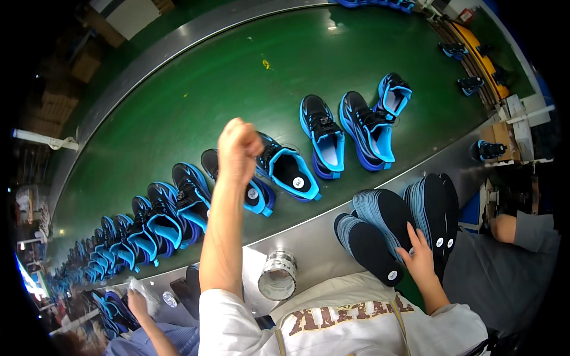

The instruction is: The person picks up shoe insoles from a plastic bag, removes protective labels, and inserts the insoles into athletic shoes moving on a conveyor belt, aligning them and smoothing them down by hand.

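Observation:
My left hand [238, 148] is a closed fist, slightly blurred, raised over a row of black and blue sneakers on a green conveyor belt. What it holds, if anything, is hidden. Just right of the fist lies a sneaker [289, 169] with a black insole bearing a round white sticker. Under my left wrist is another sneaker [256, 199], partly covered by the arm, with a similar sticker inside. My right hand [419, 258] rests with fingers apart on a stack of black insoles [386, 216]. More insole stacks [362, 243] [432, 207] lie on both sides of it.
The green belt [225, 83] curves away along a metal edge. Three sneakers [322, 136] stand farther right, and many more trail off to the left. A roll of tape [278, 276] stands on the metal ledge. Other people sit on both sides, one person's hand [138, 302] at lower left.

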A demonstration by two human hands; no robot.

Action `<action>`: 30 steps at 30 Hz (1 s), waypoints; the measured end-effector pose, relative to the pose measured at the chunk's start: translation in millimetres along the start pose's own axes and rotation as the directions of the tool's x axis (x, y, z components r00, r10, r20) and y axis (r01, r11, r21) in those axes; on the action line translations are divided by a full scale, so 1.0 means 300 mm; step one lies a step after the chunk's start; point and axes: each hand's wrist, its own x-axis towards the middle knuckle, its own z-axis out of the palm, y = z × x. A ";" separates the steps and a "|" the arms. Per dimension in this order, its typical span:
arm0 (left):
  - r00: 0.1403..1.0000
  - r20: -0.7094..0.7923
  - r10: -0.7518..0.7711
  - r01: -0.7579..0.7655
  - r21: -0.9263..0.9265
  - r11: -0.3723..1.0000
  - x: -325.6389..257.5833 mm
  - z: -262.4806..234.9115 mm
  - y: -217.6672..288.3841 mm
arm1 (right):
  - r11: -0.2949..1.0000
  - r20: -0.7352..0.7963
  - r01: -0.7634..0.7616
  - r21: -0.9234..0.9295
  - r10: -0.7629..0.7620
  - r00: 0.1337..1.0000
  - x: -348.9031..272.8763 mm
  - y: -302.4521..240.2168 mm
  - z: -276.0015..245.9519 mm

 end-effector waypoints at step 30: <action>0.863 0.282 -0.420 -0.230 0.958 0.172 0.219 0.138 -0.313 | 0.675 0.330 0.713 -0.190 -0.640 0.694 0.656 -0.348 0.092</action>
